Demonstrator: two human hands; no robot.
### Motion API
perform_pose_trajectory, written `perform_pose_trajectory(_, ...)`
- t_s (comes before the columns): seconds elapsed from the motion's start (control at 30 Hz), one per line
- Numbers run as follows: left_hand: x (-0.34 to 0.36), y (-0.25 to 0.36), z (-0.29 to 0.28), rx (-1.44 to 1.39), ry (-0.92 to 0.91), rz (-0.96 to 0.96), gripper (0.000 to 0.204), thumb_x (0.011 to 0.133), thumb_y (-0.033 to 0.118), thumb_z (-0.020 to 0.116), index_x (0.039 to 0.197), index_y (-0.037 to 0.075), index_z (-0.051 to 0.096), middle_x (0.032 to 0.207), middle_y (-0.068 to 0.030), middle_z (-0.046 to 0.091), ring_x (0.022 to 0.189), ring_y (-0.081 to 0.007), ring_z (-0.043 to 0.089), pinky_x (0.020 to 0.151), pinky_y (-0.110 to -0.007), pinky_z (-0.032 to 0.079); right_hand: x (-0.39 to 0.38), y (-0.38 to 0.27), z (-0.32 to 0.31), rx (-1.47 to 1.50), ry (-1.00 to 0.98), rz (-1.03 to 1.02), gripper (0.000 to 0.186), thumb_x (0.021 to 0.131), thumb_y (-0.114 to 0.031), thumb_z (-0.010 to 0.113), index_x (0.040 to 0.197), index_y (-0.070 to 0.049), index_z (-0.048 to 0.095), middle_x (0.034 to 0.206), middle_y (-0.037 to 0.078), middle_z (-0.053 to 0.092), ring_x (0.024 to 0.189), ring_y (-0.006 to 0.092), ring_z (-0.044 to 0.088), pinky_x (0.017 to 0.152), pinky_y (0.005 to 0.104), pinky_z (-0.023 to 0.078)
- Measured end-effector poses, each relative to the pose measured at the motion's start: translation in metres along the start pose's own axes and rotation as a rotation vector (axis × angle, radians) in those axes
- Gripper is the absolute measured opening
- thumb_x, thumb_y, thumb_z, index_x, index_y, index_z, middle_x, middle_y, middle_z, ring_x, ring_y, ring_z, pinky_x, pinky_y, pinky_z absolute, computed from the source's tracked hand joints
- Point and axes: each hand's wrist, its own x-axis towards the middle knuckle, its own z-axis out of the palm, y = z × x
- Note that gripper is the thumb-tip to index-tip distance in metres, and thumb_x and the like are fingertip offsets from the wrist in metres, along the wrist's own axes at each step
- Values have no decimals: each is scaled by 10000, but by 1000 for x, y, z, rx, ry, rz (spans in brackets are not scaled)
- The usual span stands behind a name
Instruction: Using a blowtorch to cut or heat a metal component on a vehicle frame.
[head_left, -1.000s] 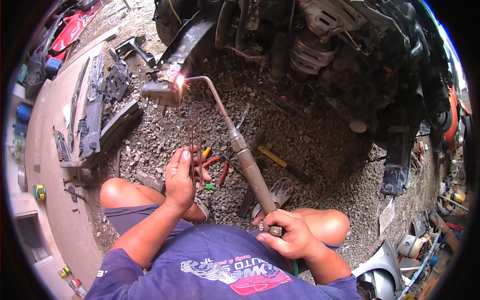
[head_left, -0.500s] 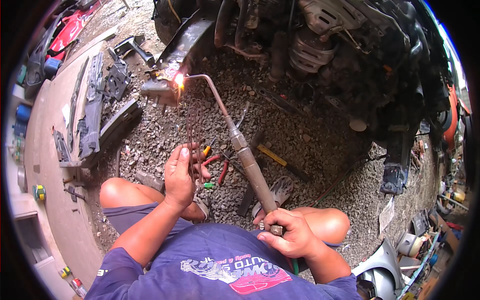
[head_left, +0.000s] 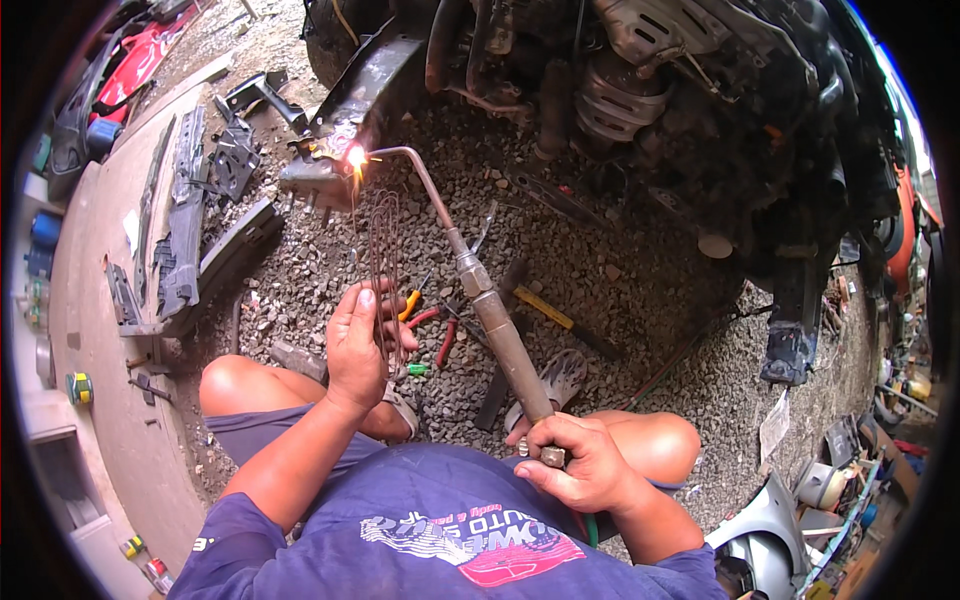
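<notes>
- Welding torch (head_left: 490, 310) is gripped at lower centre by the closed right hand (head_left: 575, 465).
- Thin filler rods (head_left: 385, 260) are pinched by the left hand (head_left: 358, 345), centre frame.
- Flame (head_left: 355, 157) is held against a metal bracket (head_left: 320, 175), upper left.

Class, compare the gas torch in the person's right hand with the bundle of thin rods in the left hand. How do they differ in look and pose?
The torch is one thick tube with a bent neck, gripped at its base by the right hand; the rods are several thin rusty wires, pinched by the left hand. The torch slants up-left; the rods stand nearly straight. Both reach toward the glowing spot.
</notes>
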Motion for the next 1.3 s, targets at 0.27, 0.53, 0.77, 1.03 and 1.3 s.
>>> perform_pose_trajectory(0.27, 2, 0, -1, 43, -14, 1, 374, 1223, 339, 485, 1402, 35, 610, 1095, -114, 744, 672, -163, 727, 569, -272, 562, 0, -4, -1, 0, -4, 30, 281, 923, -128, 912, 1124, -28, 743, 1009, 89, 782, 835, 198, 741, 758, 340, 594)
perform_pose_trajectory(0.53, 2, 0, 1, 33, 0, 2, 371, 1216, 344, 511, 1404, 42, 614, 1085, -116, 747, 658, -170, 721, 548, -273, 557, 0, -3, 0, 10, 0, 13, 258, 924, -116, 907, 1089, -32, 728, 1032, 96, 788, 858, 201, 749, 778, 340, 600)
perform_pose_trajectory(0.77, 2, 1, 3, 63, -18, 5, 404, 1229, 354, 462, 1416, 24, 603, 1114, -114, 739, 688, -156, 733, 580, -269, 554, -1, -3, -2, 3, -1, 26, 258, 922, -114, 906, 1087, -29, 728, 1029, 96, 787, 853, 204, 744, 773, 344, 595)
perform_pose_trajectory(1.03, 6, 0, 3, 48, -6, 27, 363, 1217, 350, 508, 1385, 49, 621, 1069, -109, 752, 637, -162, 719, 526, -266, 540, 0, 0, -1, 7, -2, 3, 275, 921, -120, 908, 1113, -22, 736, 1018, 97, 788, 833, 189, 735, 754, 338, 591)
perform_pose_trajectory(1.3, 6, -1, 3, 37, -9, 31, 357, 1219, 342, 504, 1388, 51, 625, 1084, -115, 770, 645, -166, 732, 523, -270, 544, -3, -1, -2, 17, -1, 4, 275, 923, -125, 910, 1107, -23, 734, 1037, 99, 793, 819, 185, 733, 743, 334, 590)
